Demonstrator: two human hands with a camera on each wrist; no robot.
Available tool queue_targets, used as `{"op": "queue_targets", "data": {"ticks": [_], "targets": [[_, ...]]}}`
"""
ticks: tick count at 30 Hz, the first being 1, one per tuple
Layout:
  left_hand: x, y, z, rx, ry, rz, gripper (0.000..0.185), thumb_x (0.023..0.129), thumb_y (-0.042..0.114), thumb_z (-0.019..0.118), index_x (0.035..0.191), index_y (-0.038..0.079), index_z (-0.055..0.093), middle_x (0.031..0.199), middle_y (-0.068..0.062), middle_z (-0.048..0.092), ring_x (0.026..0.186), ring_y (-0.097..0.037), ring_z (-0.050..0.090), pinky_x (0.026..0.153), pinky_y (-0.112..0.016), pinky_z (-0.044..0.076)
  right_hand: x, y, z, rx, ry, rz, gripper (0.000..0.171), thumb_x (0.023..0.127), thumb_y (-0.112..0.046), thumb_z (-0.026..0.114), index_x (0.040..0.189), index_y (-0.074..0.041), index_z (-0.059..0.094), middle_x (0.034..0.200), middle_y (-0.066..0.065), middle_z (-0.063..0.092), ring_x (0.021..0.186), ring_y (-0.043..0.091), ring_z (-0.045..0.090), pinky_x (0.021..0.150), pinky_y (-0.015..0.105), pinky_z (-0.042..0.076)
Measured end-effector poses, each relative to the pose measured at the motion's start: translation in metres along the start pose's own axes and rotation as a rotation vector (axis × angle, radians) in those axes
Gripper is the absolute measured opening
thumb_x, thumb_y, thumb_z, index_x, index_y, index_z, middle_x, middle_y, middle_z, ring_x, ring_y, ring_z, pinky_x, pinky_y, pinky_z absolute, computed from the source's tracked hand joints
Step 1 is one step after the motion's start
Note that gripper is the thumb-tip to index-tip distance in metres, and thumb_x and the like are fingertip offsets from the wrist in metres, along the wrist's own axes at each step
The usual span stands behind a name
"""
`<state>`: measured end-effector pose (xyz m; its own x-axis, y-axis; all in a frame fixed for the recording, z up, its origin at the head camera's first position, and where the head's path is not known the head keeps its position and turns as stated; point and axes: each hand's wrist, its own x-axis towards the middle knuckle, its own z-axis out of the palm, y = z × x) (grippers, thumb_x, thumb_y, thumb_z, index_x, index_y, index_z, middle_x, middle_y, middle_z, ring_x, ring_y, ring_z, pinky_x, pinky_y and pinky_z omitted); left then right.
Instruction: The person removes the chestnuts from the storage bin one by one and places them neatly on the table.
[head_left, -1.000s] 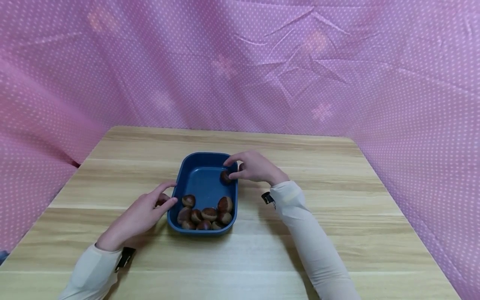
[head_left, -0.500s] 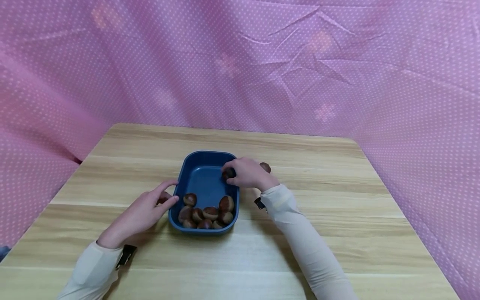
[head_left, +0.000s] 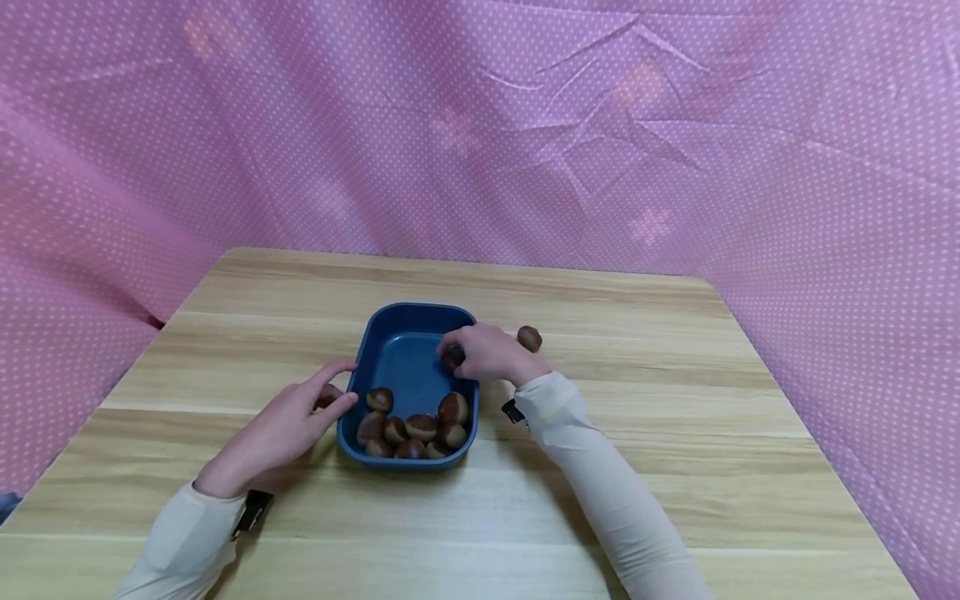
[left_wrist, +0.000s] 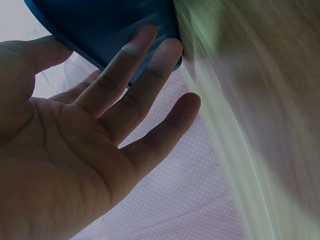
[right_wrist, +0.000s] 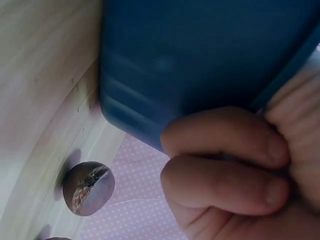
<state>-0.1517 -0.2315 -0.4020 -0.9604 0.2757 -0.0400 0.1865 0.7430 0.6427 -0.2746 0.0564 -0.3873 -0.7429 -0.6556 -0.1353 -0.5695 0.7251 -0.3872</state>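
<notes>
While the right hand (head_left: 487,354) reaches over the right rim of the blue tray (head_left: 397,350), its fingers (right_wrist: 225,137) are curled round a single chestnut (head_left: 452,358), pinching it just above the tray floor near the right wall, which looks like a hold made for setting it down among the others rather than for carrying it far; the left hand (head_left: 288,425) lies flat on the bench (head_left: 675,467) against the tray's left wall, fingers (left_wrist: 150,65) straight and relaxed and touching the blue side, probably to steady the tray; a dark brown shape shows under its fingertips, too hidden to name. The tray stands near the middle of the bench, a little towards the near edge; inside it about 7 chestnuts (head_left: 412,429) are bunched along the near wall, touching one another, and the far half of the floor is bare. 1 loose chestnut (head_left: 529,337) sits on the bench just beyond the right hand, apart from the tray. Pink dotted cloth (head_left: 675,125) hangs behind the far edge and down both sides.
</notes>
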Motion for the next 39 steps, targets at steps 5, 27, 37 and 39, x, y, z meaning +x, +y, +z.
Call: {"op": "queue_targets", "data": {"ticks": [5,27,37,39], "targets": [[-0.001,0.0,0.001,0.011,0.003,0.008,0.053,0.109,0.041,0.047,0.154,0.013,0.039,0.113,-0.007,0.073,0.091,-0.019,0.062,0.077,-0.037,0.047,0.0,0.0,0.0,-0.022,-0.009,-0.01,0.037,0.095,-0.014,0.073,0.132,-0.018,0.069,0.13,0.004,0.068,0.115,0.023,0.061,0.1,0.042,0.049],[0.002,0.002,0.005,0.112,0.166,0.082,0.039,0.103,0.018,0.062,0.138,0.001,0.061,0.083,0.007,0.073,0.067,-0.01,0.056,0.067,-0.029,0.044,-0.003,0.001,-0.009,-0.048,-0.013,-0.014,0.049,0.094,-0.036,0.075,0.139,-0.019,0.064,0.139,0.002,0.064,0.126,0.023,0.06,0.104,0.044,0.048],[0.005,0.002,0.004,0.135,0.17,0.107,0.039,0.103,0.017,0.062,0.138,0.0,0.061,0.083,0.008,0.072,0.065,-0.009,0.055,0.071,-0.031,0.044,-0.009,0.006,-0.019,-0.052,0.055,-0.027,0.045,0.094,-0.037,0.076,0.135,-0.022,0.067,0.132,0.001,0.067,0.12,0.021,0.061,0.102,0.042,0.049],[0.006,0.002,0.004,0.132,0.167,0.109,0.039,0.103,0.017,0.062,0.138,0.0,0.061,0.083,0.008,0.073,0.064,-0.009,0.054,0.07,-0.031,0.044,-0.012,0.007,-0.023,-0.046,0.087,-0.046,0.043,0.094,-0.036,0.076,0.133,-0.021,0.068,0.129,0.0,0.069,0.117,0.018,0.062,0.1,0.04,0.049]]}}
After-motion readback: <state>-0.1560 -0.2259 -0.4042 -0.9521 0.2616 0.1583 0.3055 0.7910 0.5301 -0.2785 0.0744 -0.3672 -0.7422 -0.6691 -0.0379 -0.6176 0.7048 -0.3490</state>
